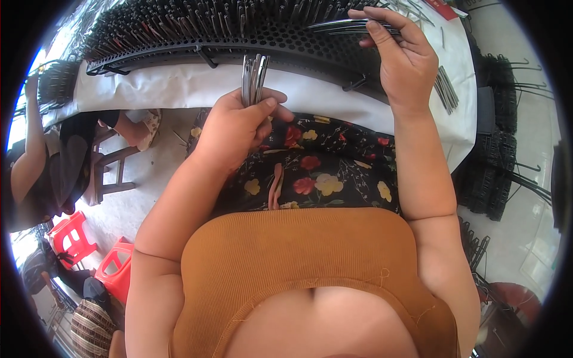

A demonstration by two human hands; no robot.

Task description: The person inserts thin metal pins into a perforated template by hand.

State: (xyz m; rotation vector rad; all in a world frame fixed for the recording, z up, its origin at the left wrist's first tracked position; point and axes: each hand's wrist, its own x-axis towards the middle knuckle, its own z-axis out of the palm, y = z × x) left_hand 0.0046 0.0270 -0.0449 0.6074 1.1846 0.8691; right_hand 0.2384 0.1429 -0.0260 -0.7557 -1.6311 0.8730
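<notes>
1. Across the white-covered desk (155, 89) sits the black perforated rack (280, 45), crowded with dark rods (179, 21).
2. My left hand (230, 125) has its fingers wrapped round a metal bundle (255, 77); I'd keep its ends even.
3. My right hand (409, 65) pinches thin strips (343, 25) above the rack; I'd steady their tips, avoiding the standing rods.

— What stands on the floor (152, 173) to your left?
— Two red stools (119, 275), near each other; beyond them you have a wooden stool (113, 158) beside a person in dark clothes (76, 149).
</notes>
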